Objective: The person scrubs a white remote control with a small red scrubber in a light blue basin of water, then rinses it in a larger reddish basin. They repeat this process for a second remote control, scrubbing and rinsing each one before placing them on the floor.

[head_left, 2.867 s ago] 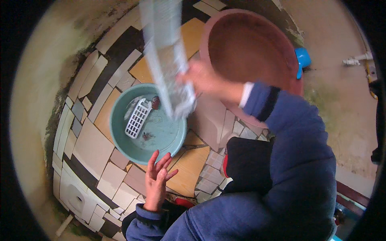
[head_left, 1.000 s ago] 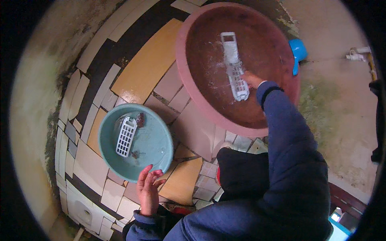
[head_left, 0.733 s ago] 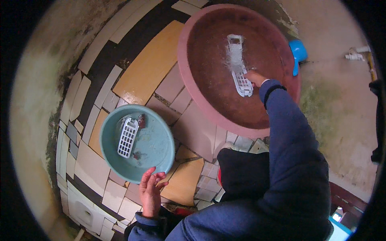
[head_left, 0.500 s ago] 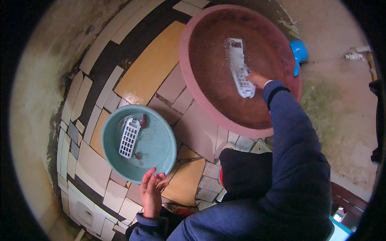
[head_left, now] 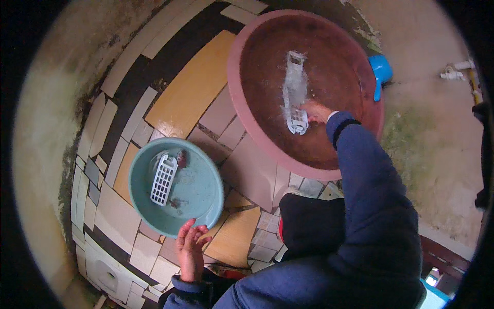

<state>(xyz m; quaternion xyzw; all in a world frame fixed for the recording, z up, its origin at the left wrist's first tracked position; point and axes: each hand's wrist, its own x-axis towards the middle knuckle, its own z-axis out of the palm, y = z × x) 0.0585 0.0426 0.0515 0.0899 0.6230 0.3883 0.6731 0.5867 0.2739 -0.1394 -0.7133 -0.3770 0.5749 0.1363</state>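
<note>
My right hand (head_left: 316, 110) grips the near end of a long white slotted plastic basket (head_left: 297, 122) in the water of a big pink tub (head_left: 234, 77). Splashing water blurs the basket's middle. My left hand (head_left: 190, 252) hangs by the near rim of a teal basin (head_left: 201, 180), its fingers loosely bent and apart, holding nothing. Inside that basin lies another white slotted basket (head_left: 163, 181), tilted against the wall. Beside it is a dark reddish lump (head_left: 181, 158), and a smaller one (head_left: 175, 203) lies nearer me.
A blue dipper (head_left: 380, 69) hooks over the tub's right rim. White pipe fittings (head_left: 454, 75) stick out of the right wall. Uneven tile pieces (head_left: 247, 170) cover the floor. A white fixture with a hole (head_left: 105, 275) is set in the floor at lower left.
My right hand has moved left and slightly nearer me through the water, swinging the basket's near end with it. My left hand has barely shifted.
</note>
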